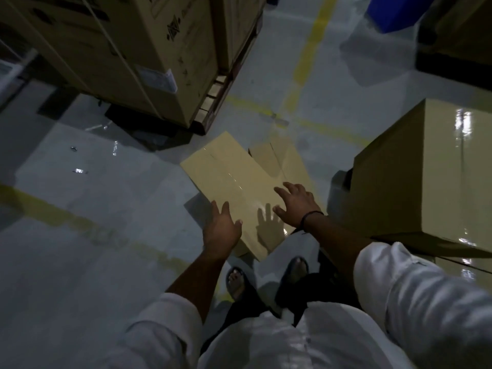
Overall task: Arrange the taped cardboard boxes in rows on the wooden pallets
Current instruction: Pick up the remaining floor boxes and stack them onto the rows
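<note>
A taped cardboard box [229,171] lies on the grey floor in front of my feet, its tape strip shining along the top. Above its near left corner hovers my left hand [222,231], fingers spread and holding nothing. My right hand [295,203] is stretched out over the box's right side with straight fingers; its shadow falls on the cardboard, and I cannot tell whether it touches. A bigger taped box [415,177] stands at the right. Large printed cartons [127,49] sit on a dark pallet [210,107] at the upper left.
Yellow floor lines [311,49] cross the grey concrete. Scraps of tape [80,170] lie on the floor at the left. A blue object [391,12] stands at the top right beside another dark pallet with cartons [458,41]. My sandalled feet [237,282] are just behind the box.
</note>
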